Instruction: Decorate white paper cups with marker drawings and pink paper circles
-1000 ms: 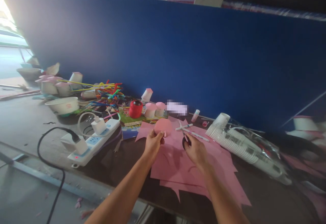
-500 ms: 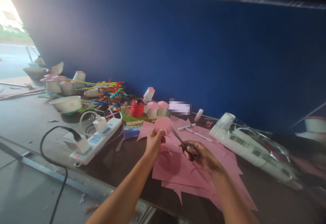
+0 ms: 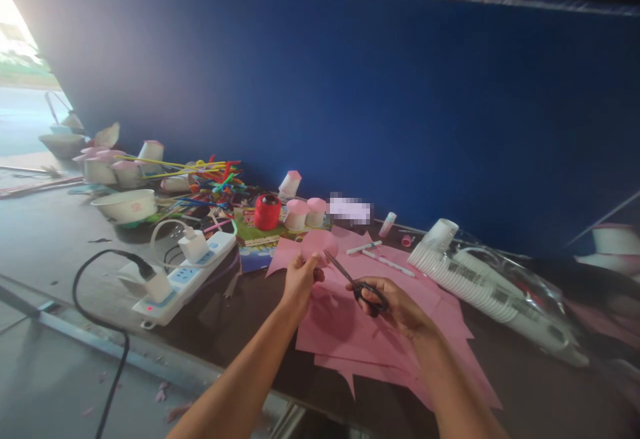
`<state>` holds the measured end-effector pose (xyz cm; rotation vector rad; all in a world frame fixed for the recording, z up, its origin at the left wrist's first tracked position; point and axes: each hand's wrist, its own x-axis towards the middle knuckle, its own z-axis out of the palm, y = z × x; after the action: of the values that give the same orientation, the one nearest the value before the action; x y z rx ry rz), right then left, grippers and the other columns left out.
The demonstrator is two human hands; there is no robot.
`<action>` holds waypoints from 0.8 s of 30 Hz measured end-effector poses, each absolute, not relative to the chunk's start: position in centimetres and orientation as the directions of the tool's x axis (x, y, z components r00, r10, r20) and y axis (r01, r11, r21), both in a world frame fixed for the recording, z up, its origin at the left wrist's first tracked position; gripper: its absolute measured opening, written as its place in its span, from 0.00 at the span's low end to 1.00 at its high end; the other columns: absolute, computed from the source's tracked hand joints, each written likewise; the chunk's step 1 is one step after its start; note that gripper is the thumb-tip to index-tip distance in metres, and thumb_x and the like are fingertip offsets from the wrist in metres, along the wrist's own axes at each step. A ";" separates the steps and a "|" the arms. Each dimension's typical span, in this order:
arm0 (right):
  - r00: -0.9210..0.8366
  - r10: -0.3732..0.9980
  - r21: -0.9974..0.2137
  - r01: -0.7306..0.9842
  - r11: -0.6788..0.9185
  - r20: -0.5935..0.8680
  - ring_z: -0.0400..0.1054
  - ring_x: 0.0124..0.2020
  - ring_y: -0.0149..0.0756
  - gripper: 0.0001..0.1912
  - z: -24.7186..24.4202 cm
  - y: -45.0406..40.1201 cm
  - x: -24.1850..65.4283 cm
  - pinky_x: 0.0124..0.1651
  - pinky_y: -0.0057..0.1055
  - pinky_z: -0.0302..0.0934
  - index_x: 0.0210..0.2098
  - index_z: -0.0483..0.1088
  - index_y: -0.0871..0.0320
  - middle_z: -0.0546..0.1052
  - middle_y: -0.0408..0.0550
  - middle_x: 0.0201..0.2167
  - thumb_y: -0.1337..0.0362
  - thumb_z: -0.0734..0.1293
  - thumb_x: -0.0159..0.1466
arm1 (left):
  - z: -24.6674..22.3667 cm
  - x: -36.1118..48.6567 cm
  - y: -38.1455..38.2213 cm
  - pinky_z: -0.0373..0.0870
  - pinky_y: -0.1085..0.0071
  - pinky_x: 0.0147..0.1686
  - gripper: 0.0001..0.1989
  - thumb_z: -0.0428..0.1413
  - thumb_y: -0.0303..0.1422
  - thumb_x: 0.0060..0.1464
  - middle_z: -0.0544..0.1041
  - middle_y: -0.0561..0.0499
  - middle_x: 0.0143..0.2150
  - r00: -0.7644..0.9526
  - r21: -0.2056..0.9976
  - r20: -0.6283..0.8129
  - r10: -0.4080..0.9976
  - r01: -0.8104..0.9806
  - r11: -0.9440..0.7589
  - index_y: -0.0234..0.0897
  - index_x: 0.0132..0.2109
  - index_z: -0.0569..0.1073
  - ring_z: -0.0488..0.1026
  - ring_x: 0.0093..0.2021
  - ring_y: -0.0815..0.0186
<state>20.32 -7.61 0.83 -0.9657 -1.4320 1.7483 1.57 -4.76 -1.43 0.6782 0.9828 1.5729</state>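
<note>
Pinched in my left hand (image 3: 301, 282) is a rounded piece of pink paper (image 3: 320, 242), its curved edge rising above my fingers. My right hand (image 3: 393, 302) grips black-handled scissors (image 3: 345, 272) by the loops. Their blades point up and left, with the tips at the right edge of the rounded piece; whether they touch it I cannot tell. Beneath both hands lie overlapping pink paper sheets (image 3: 380, 352) with cut, jagged edges. Two white patterned pens or straws (image 3: 387, 263) rest on the sheets beyond the scissors.
A white power strip (image 3: 185, 279) with plugged-in chargers sits at left. Behind are a red thread spool (image 3: 267, 212), pink-topped cups (image 3: 296, 214), colourful pipe cleaners (image 3: 217, 176) and a white bowl (image 3: 125, 206). Bagged paper cups (image 3: 465, 279) lie at right, a glue stick (image 3: 387, 224) near the blue wall.
The scissors' tips have moved slightly left, close to the rounded paper, which now shows as a fuller curve above my left fingers. The whole view has shifted a little.
</note>
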 end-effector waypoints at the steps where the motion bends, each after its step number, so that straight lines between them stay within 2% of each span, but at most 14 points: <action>1: -0.501 0.856 -0.985 -0.043 -0.168 -0.124 0.58 0.20 0.26 0.19 0.8 -7.6 20.3 0.26 0.25 0.49 0.41 0.73 0.65 0.68 0.42 0.19 0.57 0.68 0.56 | -1.5 1.6 -4.7 0.59 0.76 0.18 0.13 0.60 0.37 0.41 0.65 0.59 0.19 -0.227 0.868 -0.080 0.971 -0.495 -0.044 0.34 0.27 0.64 0.60 0.16 0.76; 24: -0.472 0.875 -0.994 0.080 -0.074 -0.103 0.56 0.24 0.26 0.16 1.3 -7.8 18.9 0.28 0.26 0.48 0.42 0.72 0.65 0.66 0.41 0.21 0.62 0.67 0.57 | -1.2 1.5 -4.9 0.59 0.76 0.19 0.12 0.60 0.35 0.40 0.67 0.57 0.22 -0.177 0.830 -0.131 0.975 -0.557 0.010 0.33 0.29 0.66 0.63 0.17 0.76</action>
<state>18.93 -7.83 1.30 -1.0469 -1.5704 1.6130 1.46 -4.88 -1.22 0.6065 0.9364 1.5237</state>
